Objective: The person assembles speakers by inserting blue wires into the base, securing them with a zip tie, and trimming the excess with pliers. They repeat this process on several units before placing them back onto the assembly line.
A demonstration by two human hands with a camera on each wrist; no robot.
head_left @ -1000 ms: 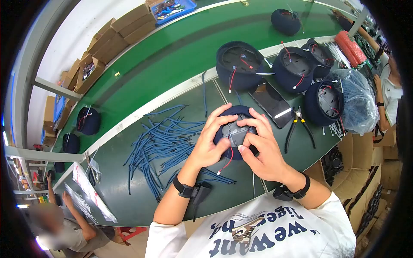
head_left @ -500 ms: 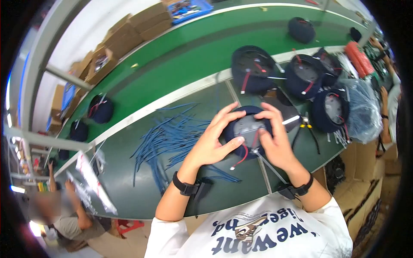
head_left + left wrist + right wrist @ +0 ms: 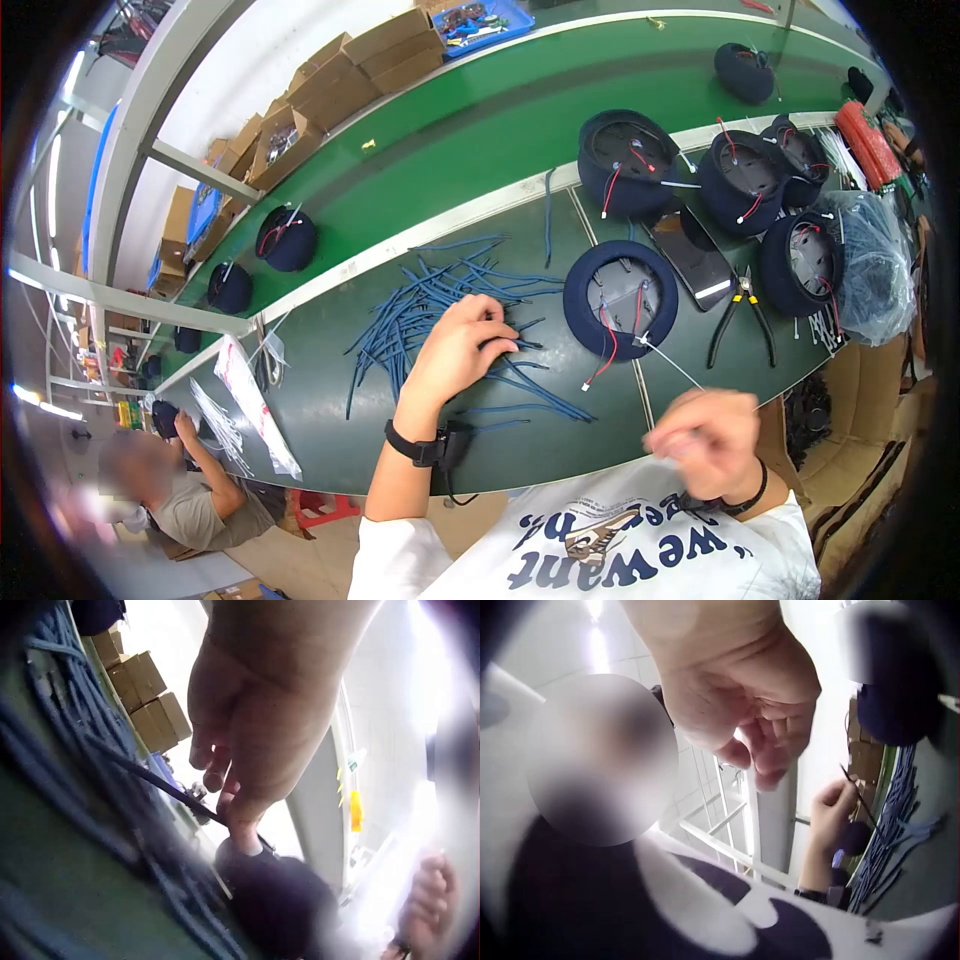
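My left hand (image 3: 455, 350) is over the right side of a pile of blue cords (image 3: 400, 325). Its thumb and finger pinch one thin dark blue cord (image 3: 169, 787), which slants up off the pile in the left wrist view. To the right of that hand, a round navy fabric-covered shell (image 3: 577, 300) lies with its grey plastic inside facing up. A red wire (image 3: 608, 350) with a white plug hangs over its rim, and a white cable tie (image 3: 672, 364) sticks out toward me. Near my chest my right hand (image 3: 712, 440), blurred, has loosely curled fingers with nothing visible in them.
Several similar navy shells (image 3: 627, 185) stand at the back right. A phone (image 3: 692, 255) and yellow-black cutters (image 3: 742, 315) lie right of the near shell. A clear plastic bag (image 3: 875, 270) sits at the right edge. Another person (image 3: 205, 500) works at the far left.
Both hands have let go of the navy shell, which now lies on the table. The left hand has moved left to the cords and pinches one; the right has drawn back toward my chest.
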